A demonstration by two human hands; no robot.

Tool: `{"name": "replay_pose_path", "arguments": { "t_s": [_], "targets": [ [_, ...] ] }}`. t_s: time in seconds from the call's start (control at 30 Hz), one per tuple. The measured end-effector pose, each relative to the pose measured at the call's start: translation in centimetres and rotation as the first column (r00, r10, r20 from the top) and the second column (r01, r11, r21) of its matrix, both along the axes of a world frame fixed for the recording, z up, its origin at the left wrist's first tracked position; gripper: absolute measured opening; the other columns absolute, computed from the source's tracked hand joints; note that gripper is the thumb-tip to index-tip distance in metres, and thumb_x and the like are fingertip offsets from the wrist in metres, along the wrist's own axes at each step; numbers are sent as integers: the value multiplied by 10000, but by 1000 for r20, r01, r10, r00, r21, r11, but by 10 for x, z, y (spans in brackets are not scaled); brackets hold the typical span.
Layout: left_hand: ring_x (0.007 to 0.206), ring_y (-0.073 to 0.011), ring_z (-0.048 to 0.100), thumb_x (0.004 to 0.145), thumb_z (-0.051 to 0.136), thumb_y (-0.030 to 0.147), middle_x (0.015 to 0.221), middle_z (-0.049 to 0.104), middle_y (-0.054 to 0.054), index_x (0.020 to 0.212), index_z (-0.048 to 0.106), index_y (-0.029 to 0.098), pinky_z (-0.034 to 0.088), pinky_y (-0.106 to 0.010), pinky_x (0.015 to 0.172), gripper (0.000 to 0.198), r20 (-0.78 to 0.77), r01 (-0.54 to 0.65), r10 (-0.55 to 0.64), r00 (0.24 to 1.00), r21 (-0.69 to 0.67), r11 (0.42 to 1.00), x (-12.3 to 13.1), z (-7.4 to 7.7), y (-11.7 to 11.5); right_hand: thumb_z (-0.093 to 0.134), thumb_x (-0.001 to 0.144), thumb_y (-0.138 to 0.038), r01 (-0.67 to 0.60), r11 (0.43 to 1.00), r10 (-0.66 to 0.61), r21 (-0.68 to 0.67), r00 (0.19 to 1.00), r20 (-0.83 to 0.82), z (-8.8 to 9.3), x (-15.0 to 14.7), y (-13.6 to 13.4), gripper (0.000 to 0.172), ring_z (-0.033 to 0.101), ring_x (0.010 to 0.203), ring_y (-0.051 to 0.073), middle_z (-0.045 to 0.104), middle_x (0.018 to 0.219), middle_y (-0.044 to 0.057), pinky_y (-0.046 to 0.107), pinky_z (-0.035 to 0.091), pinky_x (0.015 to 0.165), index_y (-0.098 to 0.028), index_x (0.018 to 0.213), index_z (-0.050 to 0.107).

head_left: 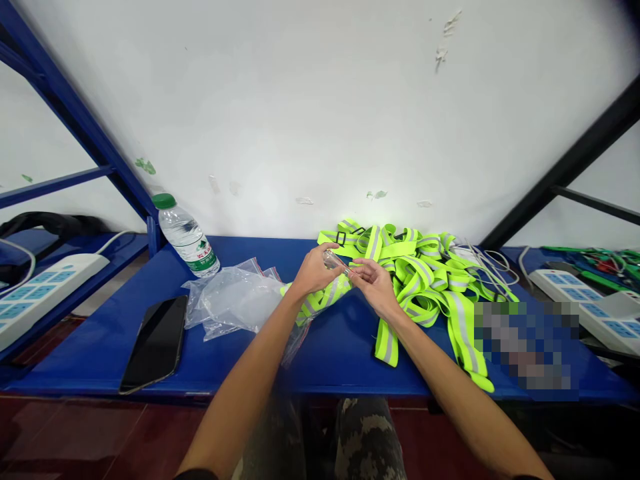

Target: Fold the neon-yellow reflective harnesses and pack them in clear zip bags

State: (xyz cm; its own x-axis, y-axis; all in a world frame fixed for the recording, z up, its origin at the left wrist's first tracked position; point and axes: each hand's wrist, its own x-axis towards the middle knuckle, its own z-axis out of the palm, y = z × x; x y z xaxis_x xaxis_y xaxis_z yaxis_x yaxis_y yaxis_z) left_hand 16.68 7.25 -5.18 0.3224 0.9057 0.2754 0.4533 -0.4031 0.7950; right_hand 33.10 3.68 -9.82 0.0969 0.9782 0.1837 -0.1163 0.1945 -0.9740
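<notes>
Between left grip [317, 268] and right grip [374, 287], both pinched on it, a clear bag [336, 260] is held. Edges should be kept flat, the yellow-green strap [327, 298] below kept clear.

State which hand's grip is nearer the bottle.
Left. The left-hand grip is to the right of the bottle; the right-hand grip is farther right, by the straps.

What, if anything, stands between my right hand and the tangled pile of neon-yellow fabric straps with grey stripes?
Nothing visible does. Your right hand is at the left edge of the strap pile. The clear plastic bag it pinches lies toward your left hand, away from the pile.
</notes>
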Motion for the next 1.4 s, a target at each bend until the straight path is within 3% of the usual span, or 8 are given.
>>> {"name": "replay_pose_path", "arguments": {
  "t_s": [0.37, 0.7, 1.0, 1.2, 1.4],
  "targets": [
    [868, -197, 701, 710, 709, 215, 870, 751, -29, 1221, 572, 153, 508, -335, 891, 534, -15, 2, -2, 1000, 20, 1000, 2, -1, -2, 866, 554, -373, 17, 1000, -17, 8, 999, -42, 0, -1, 1, 443, 572, 607, 126, 650, 693, -18, 259, 443, 580, -215, 874, 605],
    [826, -194, 713, 729, 705, 262, 882, 757, -45, 1246, 552, 139, 536, -311, 821, 553, 51, 9, -9, 999, 4, 1000, -1, -4, 3, 865, 504, -296, -45, 989, 19, -139, 982, -189, 6, 4, 0, 452, 539, 538, 116, 646, 634, -34, 277, 453, 556, -194, 876, 628],
    [847, -197, 707, 728, 703, 257, 885, 755, -34, 1230, 564, 148, 517, -320, 857, 532, 37, -19, 17, 999, 30, 999, -1, -4, 2, 842, 587, -360, 1, 998, -6, -61, 997, -71, -2, 3, 3, 421, 616, 673, 140, 679, 762, 5, 281, 501, 638, -203, 933, 662],
    [836, -198, 705, 720, 709, 243, 869, 751, -41, 1243, 565, 137, 524, -309, 816, 552, 41, -7, 6, 999, 16, 1000, 0, -2, 1, 829, 604, -388, 46, 998, -48, 41, 998, 34, -3, 3, 5, 338, 591, 611, 143, 660, 716, 13, 299, 493, 600, -212, 837, 658],
    [828, -188, 705, 722, 719, 250, 857, 749, -34, 1237, 566, 139, 526, -306, 835, 549, 90, 9, -9, 996, 4, 1000, -2, -5, 3, 860, 566, -394, 67, 998, -67, 22, 997, 30, -3, 3, 3, 354, 588, 600, 149, 649, 686, 14, 301, 496, 580, -212, 769, 635]
  ]
}}
